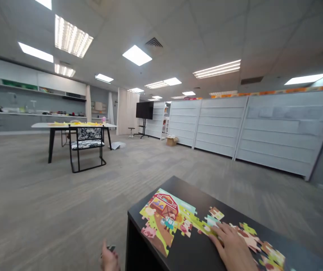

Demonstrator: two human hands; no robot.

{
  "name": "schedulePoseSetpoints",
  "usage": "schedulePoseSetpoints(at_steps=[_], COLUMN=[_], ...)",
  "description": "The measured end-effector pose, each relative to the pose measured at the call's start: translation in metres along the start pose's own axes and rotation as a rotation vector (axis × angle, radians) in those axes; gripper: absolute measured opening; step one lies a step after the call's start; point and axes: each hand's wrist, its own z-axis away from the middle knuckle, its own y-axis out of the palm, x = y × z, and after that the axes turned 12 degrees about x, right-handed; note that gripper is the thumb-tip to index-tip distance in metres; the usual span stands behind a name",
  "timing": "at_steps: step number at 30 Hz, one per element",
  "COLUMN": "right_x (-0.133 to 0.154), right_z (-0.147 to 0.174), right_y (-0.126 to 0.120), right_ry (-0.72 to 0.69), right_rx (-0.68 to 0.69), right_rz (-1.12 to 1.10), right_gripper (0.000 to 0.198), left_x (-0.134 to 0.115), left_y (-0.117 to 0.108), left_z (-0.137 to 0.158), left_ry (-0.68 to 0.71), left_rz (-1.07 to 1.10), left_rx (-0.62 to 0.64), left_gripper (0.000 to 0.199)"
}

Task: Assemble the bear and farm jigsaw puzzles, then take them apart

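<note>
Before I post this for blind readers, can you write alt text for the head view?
A right hand rests on a partly assembled farm jigsaw puzzle on a black table; the left hand is off to its left.

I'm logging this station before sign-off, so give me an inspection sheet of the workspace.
Surface: black table, its top partly covered by puzzle pieces.
Job's things: a joined puzzle section with a red barn; more piece clusters to its right, some joined.
Clutter: yellow items on the white table; a cardboard box and a white sheet on the floor.
Hands: right hand on the puzzle, fingers extended; left hand beside the table, a small dark object at it, too unclear to identify.
Cables: nothing seen.
Surroundings: patterned chair, dark screen on a stand, white panelled units.
</note>
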Motion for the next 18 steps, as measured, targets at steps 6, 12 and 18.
schedulePoseSetpoints(at_steps=[6, 12, 18], right_x=[0.011, -0.001, -0.002], right_z=[0.006, 0.001, -0.001], right_y=[-0.013, -0.001, 0.003], right_ry=[0.046, 0.017, 0.019], right_rx=[-0.027, -0.041, -0.074], right_rz=[-0.048, -0.148, -0.189], right_gripper=[0.027, 0.028, 0.03], left_x=[-0.092, -0.133, -0.139], left_y=[0.007, 0.012, 0.02], left_z=[0.004, 0.031, 0.01], left_ry=[0.34, 0.425, 0.35], left_rz=[0.197, 0.024, -0.142], left_rx=[0.15, 0.542, 0.55], left_gripper=[0.028, 0.049, 0.06])
